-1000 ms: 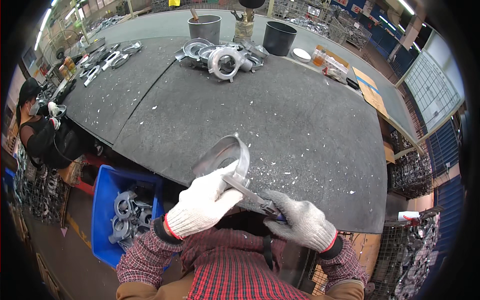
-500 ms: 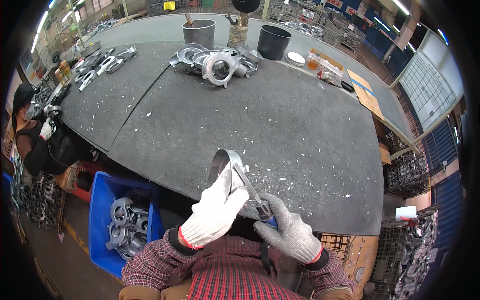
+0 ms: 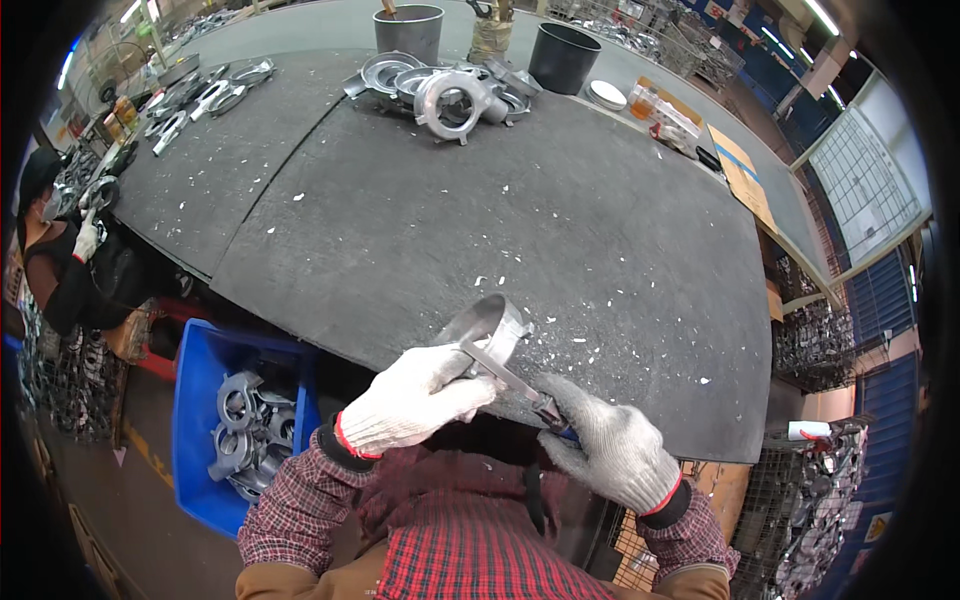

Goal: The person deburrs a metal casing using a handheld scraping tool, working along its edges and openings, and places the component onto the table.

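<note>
Left gloved hand (image 3: 415, 397): fingers clasping ring-shaped metal casting (image 3: 492, 320) | Right gloved hand (image 3: 620, 455): fingers gripping flat-bladed hand tool (image 3: 507, 375) | blade against casting

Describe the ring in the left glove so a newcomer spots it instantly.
Start at the near edge of the large dark tabletop. There, the wearer's left hand grips the silver metal ring. Unlike the heaped parts farther back, it is held alone, beside the slim tool in the right hand.
</note>
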Demonstrator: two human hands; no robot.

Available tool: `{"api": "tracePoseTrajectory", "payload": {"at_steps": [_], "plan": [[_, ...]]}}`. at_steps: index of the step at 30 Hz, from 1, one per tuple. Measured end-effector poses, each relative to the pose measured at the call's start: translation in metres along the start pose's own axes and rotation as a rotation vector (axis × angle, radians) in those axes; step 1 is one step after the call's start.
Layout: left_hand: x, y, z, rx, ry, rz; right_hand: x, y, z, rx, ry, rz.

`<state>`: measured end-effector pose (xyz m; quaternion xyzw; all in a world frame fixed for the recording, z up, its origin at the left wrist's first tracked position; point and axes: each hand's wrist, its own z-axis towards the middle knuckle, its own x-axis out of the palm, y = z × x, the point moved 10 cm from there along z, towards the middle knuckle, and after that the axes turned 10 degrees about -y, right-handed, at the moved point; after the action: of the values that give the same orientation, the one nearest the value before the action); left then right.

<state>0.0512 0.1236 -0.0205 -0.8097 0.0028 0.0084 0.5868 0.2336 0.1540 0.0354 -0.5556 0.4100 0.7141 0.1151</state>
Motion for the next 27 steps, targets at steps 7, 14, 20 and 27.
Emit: {"api": "tracePoseTrajectory", "payload": {"at_steps": [7, 14, 20, 27], "plan": [[-0.002, -0.006, -0.005, -0.052, 0.004, -0.281, -0.005, 0.015, -0.008, 0.045, -0.086, -0.297], [-0.002, -0.003, -0.005, 0.008, 0.008, -0.062, -0.009, 0.010, -0.010, 0.081, -0.041, -0.325], [0.002, -0.020, -0.023, 0.410, 0.058, 0.233, 0.014, 0.003, -0.007, -0.048, 0.327, 0.483], [-0.006, -0.047, -0.043, 0.573, -0.358, 0.668, 0.004, 0.012, -0.009, -0.020, 0.021, 0.149]]}}
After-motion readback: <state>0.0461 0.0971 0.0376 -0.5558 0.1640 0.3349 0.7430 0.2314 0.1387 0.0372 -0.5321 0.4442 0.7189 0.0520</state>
